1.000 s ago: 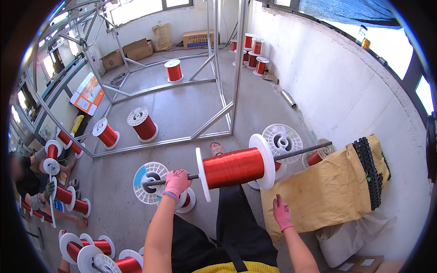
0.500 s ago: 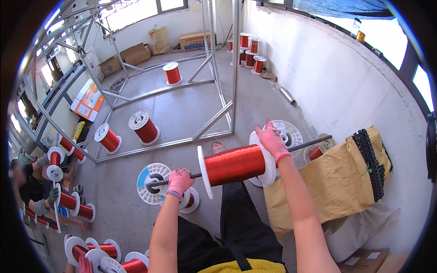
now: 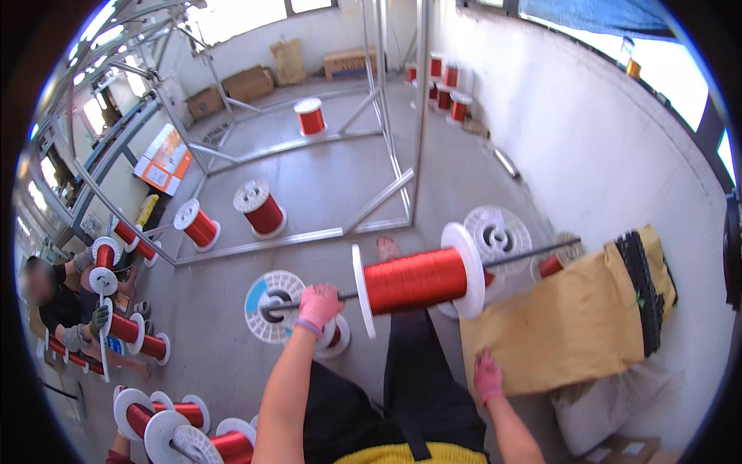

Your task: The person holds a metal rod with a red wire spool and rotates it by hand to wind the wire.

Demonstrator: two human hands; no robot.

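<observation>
A large spool of red wire (image 3: 417, 280) with white flanges lies sideways in front of my legs, threaded on a dark rod (image 3: 533, 252). My left hand (image 3: 319, 307), in a pink glove, is wrapped around the rod just left of the spool. Beyond that hand, the rod's left end lies over a white spool flange (image 3: 267, 329) with a blue patch. On the right, the rod crosses above another white flange (image 3: 498, 220). Low by the tan sack's (image 3: 541, 340) near edge is my right hand (image 3: 488, 377), also pink-gloved, apart from the spool and apparently holding nothing.
A metal frame (image 3: 301, 238) stands ahead, with red wire spools (image 3: 267, 215) in and around it. More spools (image 3: 232, 445) crowd the lower left. At far left a person (image 3: 66, 298) in dark clothing handles spools. A white wall (image 3: 587, 124) runs along the right.
My right hand has left the spool's right flange and dropped toward the sack. My left hand stays on the rod. The whole view has shifted slightly.
</observation>
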